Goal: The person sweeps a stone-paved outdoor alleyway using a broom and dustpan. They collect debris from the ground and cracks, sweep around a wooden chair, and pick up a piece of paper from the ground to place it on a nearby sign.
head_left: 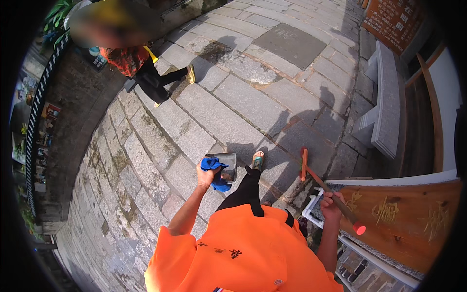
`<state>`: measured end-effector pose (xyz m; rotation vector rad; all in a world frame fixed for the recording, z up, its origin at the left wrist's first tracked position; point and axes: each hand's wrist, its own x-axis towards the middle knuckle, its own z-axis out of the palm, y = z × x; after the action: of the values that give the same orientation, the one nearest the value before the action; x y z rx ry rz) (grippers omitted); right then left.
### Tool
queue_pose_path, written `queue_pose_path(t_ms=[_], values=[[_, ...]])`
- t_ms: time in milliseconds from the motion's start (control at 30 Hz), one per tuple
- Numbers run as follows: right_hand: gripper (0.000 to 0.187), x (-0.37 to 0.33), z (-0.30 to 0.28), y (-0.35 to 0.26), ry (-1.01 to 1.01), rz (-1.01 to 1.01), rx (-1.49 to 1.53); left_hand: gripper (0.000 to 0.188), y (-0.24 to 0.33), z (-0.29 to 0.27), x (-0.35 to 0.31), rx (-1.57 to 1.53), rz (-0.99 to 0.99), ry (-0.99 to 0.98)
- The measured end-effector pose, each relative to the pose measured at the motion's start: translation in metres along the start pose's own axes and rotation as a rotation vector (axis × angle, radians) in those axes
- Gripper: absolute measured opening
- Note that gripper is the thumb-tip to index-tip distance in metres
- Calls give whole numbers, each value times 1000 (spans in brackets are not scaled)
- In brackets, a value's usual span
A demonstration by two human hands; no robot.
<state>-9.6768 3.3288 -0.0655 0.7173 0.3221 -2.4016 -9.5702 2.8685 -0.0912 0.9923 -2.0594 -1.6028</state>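
My left hand (205,175) is closed round a blue cloth (212,163) bunched at the upper end of a grey metal dustpan (231,158). The cloth hides the dustpan's handle, and a fold of it hangs over the pan's near part. On the other side, my right hand (332,205) grips the brown stick of a broom (346,214) below its red end cap. The stick slants away to a narrow orange-red broom head (304,164) low over or on the paving; I cannot tell whether it touches.
Stone slabs (248,104) pave the lane, with a dark square cover (290,46) ahead. A person (138,68) in black trousers walks at the far left. A stone bench (389,104), a wooden signboard (404,214) and white pipes (313,209) line the right; a wall (80,109) borders the left.
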Motion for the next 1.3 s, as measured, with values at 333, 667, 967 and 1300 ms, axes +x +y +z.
queue_pose_path(t_ms=[333,667,967,1300], values=[[16,157,13,-63,262,-42,306,26,18,130,214,-59,-57,-113],[12,243,128,-134,179,-497,701,26,63,277,415,47,-88,-331],[13,375,170,-236,212,-574,570,14,207,449,514,-46,79,-358],[13,397,200,-336,111,-661,894,28,278,649,639,-101,-35,-678]])
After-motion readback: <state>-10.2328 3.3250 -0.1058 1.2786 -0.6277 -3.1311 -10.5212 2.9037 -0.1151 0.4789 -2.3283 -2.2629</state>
